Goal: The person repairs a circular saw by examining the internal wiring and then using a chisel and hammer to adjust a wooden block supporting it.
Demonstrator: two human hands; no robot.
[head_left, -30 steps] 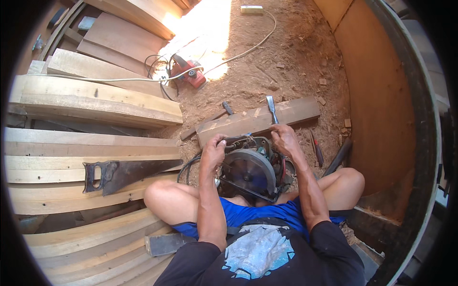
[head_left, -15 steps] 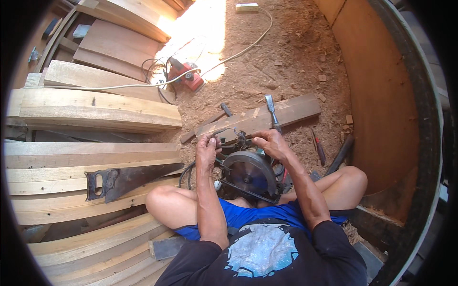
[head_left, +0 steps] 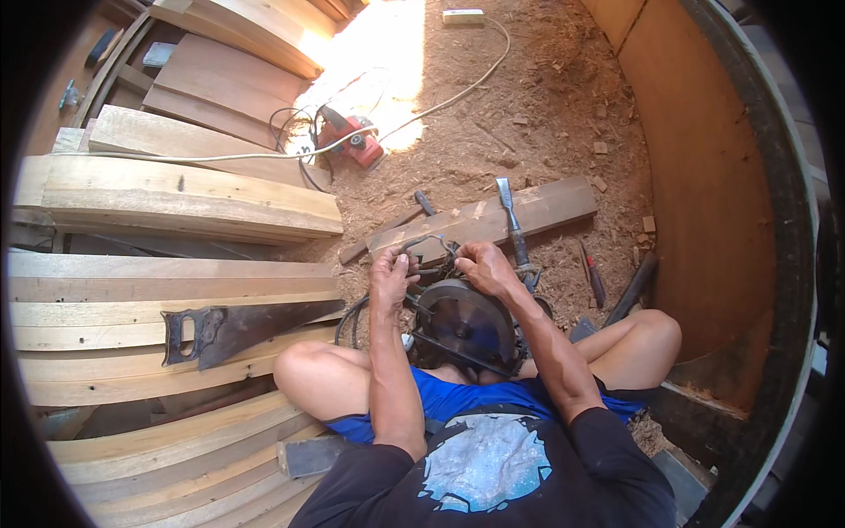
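A circular saw (head_left: pixel 462 324) with a round dark blade rests between my crossed legs, blade side up. Thin wires (head_left: pixel 433 238) arch out beyond its far side. My left hand (head_left: pixel 393 276) is closed, thumb against fingers, on a dark cable at the left of these wires. My right hand (head_left: pixel 486 267) pinches at the wire ends near the saw's handle; its fingertips partly cover them. Just beyond both hands lies a wooden plank (head_left: pixel 554 204). A chisel (head_left: pixel 509 207) leans across the plank, its handle toward the saw.
A handsaw (head_left: pixel 246 330) lies on stacked boards (head_left: pixel 176 286) at the left. A red power planer (head_left: pixel 352 143) sits farther off, with a pale cord (head_left: pixel 449 99) crossing the sawdust floor. A hammer (head_left: pixel 424 202) and a red-and-dark hand tool (head_left: pixel 593 277) lie near the plank. A wooden panel (head_left: pixel 713 185) rises at the right.
My right hand has moved slightly left, its fingertips closing in on the wires. My left hand keeps its hold on the cable. The whole view has shifted a little.
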